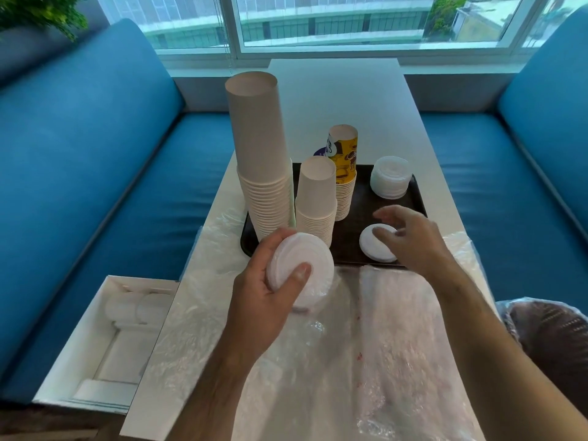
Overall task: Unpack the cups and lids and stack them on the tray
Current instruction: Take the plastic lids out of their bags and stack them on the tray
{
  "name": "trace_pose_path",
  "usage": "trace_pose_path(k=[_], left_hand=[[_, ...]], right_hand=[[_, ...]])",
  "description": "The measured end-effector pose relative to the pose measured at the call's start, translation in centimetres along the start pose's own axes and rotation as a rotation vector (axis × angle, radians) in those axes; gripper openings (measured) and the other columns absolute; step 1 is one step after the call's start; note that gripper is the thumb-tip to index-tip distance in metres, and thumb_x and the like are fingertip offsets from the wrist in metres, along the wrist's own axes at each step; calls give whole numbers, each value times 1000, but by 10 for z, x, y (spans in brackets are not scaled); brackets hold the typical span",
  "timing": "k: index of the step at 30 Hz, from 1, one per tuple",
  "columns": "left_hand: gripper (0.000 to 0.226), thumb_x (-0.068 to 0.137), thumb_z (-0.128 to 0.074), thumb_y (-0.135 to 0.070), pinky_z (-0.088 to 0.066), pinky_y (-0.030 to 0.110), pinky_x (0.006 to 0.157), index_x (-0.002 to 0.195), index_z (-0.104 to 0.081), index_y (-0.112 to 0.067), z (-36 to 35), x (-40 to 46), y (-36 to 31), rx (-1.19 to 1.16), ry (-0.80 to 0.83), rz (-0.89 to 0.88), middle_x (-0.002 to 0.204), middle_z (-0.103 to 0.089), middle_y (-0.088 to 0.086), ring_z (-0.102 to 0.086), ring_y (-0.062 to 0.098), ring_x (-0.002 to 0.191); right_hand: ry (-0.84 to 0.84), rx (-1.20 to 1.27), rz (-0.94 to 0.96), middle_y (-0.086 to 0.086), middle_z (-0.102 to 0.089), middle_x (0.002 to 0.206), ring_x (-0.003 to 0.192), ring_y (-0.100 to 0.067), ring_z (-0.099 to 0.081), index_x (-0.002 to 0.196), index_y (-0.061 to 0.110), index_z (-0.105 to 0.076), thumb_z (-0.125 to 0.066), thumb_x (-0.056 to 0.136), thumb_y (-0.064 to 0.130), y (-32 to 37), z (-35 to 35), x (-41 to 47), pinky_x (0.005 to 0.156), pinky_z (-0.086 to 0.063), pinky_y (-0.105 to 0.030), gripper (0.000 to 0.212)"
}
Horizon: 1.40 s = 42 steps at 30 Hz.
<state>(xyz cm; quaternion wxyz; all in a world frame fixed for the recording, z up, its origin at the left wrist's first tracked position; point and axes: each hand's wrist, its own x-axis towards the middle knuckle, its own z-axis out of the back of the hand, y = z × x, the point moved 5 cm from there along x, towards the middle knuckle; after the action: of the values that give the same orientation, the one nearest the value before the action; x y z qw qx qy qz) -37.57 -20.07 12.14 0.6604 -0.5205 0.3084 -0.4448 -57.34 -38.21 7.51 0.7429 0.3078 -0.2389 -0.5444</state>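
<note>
On the black tray [416,198] cups and lids are stacked, while the left hand [261,300] grips more white lids [300,268] and the right hand [410,240] is open.

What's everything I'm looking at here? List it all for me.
tray: one, black, middle of the table
table: one, white, between the benches
cup stacks: three, upside down on the tray; two plain white, one with yellow print
lid stack: one, white, tray's far right corner
small lid pile: one, white, tray's near right
held lids: a few, white, in the left hand
plastic wrapping: clear, crumpled, on the near table
box: one, white, open, on the left bench
benches: two, blue
left hand: gripping lids
right hand: fingers spread over the small pile
</note>
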Motion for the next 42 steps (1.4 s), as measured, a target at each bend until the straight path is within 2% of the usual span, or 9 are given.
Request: trace_pose_path(k=[3,8,13,19,23,25,31,34,42], left_hand=[[42,84,-69,-41,-44,-1,60,112,-44,-60,-3,-3,-1,34,24,3,113,-42,-40,-52,-6,104],[44,79,-62,-49,-51,7,61,114,-41,-64,-6,-5,-6,52,53,6,113,-44,-42,-55,-6,97],[46,80,-63,-49,-49,6,59,117,-41,-64,-2,-9,-7,57,36,-12,115,-44,-42,-55,-7,98],[46,75,-61,-58,-50,5,73,116,-41,-63,4,-13,-3,111,21,-9,116,-46,-39,-55,-5,102],[48,73,-65,-55,-51,5,65,115,-43,-60,5,-14,-3,70,41,10,112,-43,-42,-54,-3,100],[51,71,-67,-54,-55,11,65,115,-41,-61,5,-15,-2,59,54,19,112,-42,-42,-54,-2,101],[57,65,-67,-62,-47,2,70,114,-36,-66,4,-18,-4,136,105,-11,111,-39,-46,-51,-11,103],[65,59,-69,-65,-50,8,78,115,-36,-65,5,-19,-2,171,128,-16,111,-38,-48,-49,-8,106],[74,52,-77,-60,-42,-4,68,113,-35,-59,8,-20,-4,161,139,-44,99,-32,-61,-36,-33,101]], right_hand=[[134,167,193,18,-67,104,88,-1,-65,114,30,-70,-72,91,22,66,8,-27,70,-51,-9,24],[330,59,386,27,-60,112,96,3,-63,119,37,-69,-77,86,29,116,-2,-56,80,-52,-7,35],[316,29,388,20,-64,112,93,4,-64,122,33,-70,-78,85,27,118,-9,-61,80,-49,-2,38],[279,81,381,24,-61,100,89,9,-63,109,33,-69,-81,80,28,121,-10,-67,72,-45,2,32],[317,145,336,26,-64,95,93,13,-61,98,39,-62,-81,79,27,120,-9,-67,68,-45,1,30],[321,181,322,25,-66,95,91,11,-63,94,42,-61,-82,78,26,120,-7,-67,69,-47,-2,31],[300,216,312,22,-67,102,93,-2,-68,95,51,-62,-79,81,25,118,-8,-69,85,-55,-14,34],[345,284,289,21,-69,98,95,-2,-67,94,44,-65,-78,83,22,114,-8,-68,86,-58,-19,28],[526,481,252,9,-66,86,90,-14,-66,100,11,-61,-67,92,10,110,-10,-70,87,-58,-28,10]])
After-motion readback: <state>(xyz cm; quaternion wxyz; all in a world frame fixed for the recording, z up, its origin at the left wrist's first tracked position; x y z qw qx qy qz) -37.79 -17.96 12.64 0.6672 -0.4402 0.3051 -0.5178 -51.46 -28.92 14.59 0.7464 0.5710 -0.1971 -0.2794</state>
